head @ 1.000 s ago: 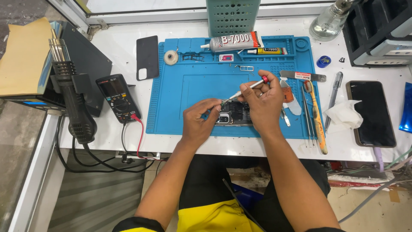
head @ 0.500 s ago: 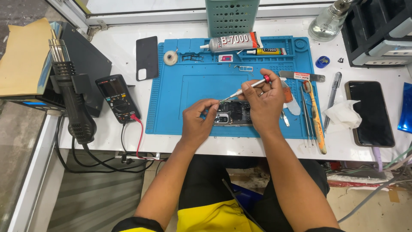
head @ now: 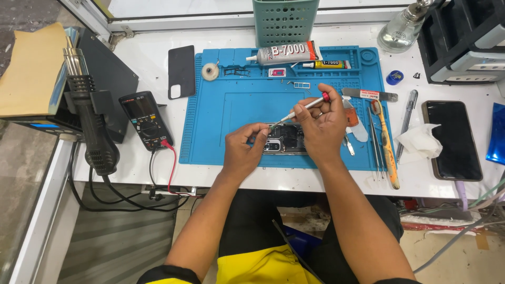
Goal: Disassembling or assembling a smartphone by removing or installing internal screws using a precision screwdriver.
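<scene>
Near the white tabletop's front edge, on a ridged blue rubber mat [head: 236, 113], the left hand [head: 243, 152] steadies an opened phone [head: 284, 143] while the right hand [head: 325, 126] grips a slim metal screwdriver [head: 300, 110].

Both forearms are bare from the elbow down, with no gloves, rings, watch or bands on the left hand [head: 243, 150] or the right hand [head: 324, 126]. At the bottom edge a short dark sleeve hem shows on each upper arm. The shirt front is bright yellow below a dark upper part. The trousers are black, plain over both thighs, with no visible pockets or markings
</scene>
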